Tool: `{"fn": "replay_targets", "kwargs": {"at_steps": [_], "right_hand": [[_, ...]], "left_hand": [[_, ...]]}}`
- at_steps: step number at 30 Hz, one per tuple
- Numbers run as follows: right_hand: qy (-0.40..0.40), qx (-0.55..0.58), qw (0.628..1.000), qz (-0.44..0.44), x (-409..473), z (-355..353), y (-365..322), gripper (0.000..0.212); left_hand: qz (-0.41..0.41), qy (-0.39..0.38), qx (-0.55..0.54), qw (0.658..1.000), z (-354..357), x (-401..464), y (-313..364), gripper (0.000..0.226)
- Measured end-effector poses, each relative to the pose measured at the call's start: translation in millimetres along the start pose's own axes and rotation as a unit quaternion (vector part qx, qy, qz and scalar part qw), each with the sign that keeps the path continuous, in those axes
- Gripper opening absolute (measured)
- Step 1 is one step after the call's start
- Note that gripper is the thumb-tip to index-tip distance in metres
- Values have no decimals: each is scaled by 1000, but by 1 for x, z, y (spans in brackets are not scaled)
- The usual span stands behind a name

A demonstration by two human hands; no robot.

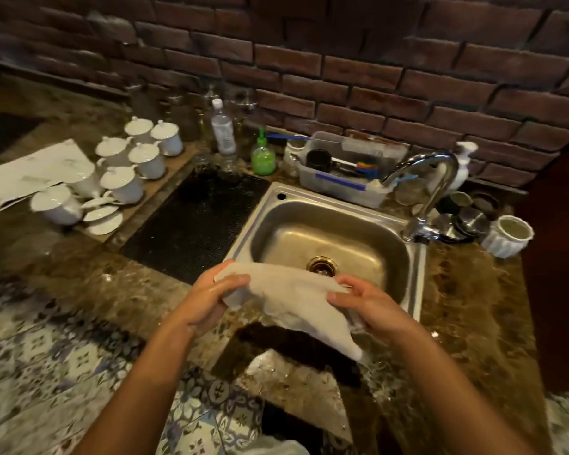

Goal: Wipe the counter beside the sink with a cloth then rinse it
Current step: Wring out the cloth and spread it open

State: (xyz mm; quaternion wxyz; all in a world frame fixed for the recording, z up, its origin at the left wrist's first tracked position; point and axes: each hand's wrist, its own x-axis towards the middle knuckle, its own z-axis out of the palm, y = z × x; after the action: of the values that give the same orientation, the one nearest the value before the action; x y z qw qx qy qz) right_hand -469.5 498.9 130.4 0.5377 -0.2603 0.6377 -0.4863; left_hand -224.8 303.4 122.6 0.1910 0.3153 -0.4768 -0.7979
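Over the front edge of a steel sink [326,205], a person's left hand [211,300] and right hand [372,307] each grip an end of a pale cloth [289,297] stretched between them. No water runs from the tap [431,178] and the basin holds nothing, so the rinse seems still ahead; whether the counter [467,290] has been wiped is hard to tell. Behind, a plastic tub [339,188] holds a dark cup and brushes.

Pale cloth [289,300] stretched over sink [418,267]
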Motion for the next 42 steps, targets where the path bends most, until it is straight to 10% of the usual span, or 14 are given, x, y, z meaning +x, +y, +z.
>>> {"fn": "replay_targets", "kwargs": {"at_steps": [11,29,42], "right_hand": [[57,-238,969,28,56,41,54,31],[63,-265,956,107,102,213,86,29],[236,-521,819,52,121,232,93,38]], "left_hand": [[-32,141,159,977,-77,-1,-32,23],[-209,61,158,963,-277,15,-25,16],[119,138,629,756,-264,56,-27,32]]}}
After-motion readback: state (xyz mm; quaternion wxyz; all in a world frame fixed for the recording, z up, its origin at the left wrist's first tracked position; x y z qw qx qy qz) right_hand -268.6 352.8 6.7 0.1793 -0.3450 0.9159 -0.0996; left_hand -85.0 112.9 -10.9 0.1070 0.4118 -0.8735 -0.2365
